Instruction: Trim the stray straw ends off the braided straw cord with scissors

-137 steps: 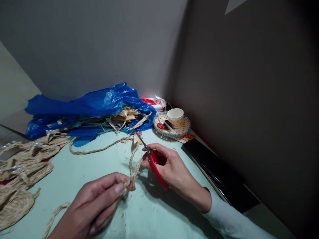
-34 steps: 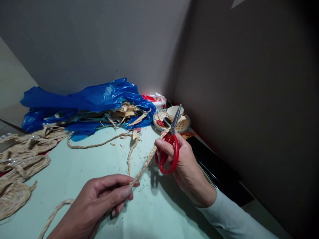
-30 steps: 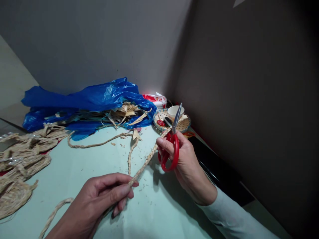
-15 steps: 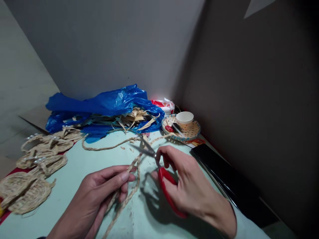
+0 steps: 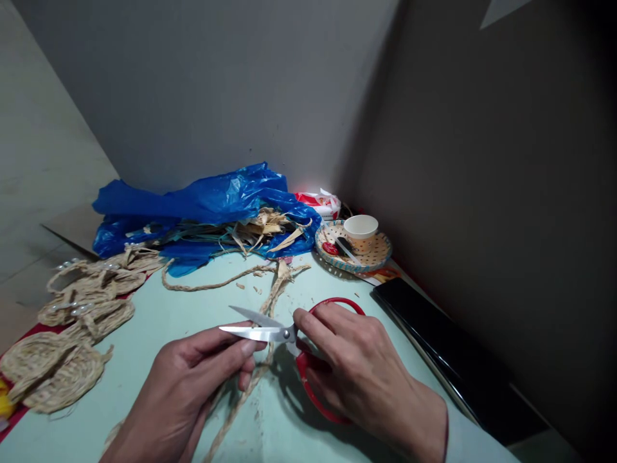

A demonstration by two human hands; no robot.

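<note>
My right hand [image 5: 361, 366] is closed around the red handles of the scissors [image 5: 270, 331]. Their metal blades are partly open and point left, lying across the fingertips of my left hand [image 5: 207, 366]. Between thumb and fingers, that hand pinches a strand of the braided straw cord [image 5: 274, 297]; the pinched part is mostly hidden by the fingers and blades. Another length of the cord runs past my left fingertips toward the table's near edge. Beyond the blades the cord meets at a frayed knot, and one strand curves away to the left.
Several woven straw sandal-like pieces [image 5: 62, 366] with pearl beads lie at left. A blue plastic bag [image 5: 202, 199] holding dried straw sits at the back. A woven plate [image 5: 328, 257] with a paper cup [image 5: 361, 228] stands back right, near a black flat object [image 5: 448, 347].
The scissors have swung left and down, from pointing away above the cord to lying across it at my left fingertips. A straw strand near the plate has dropped back shorter toward the knot.
</note>
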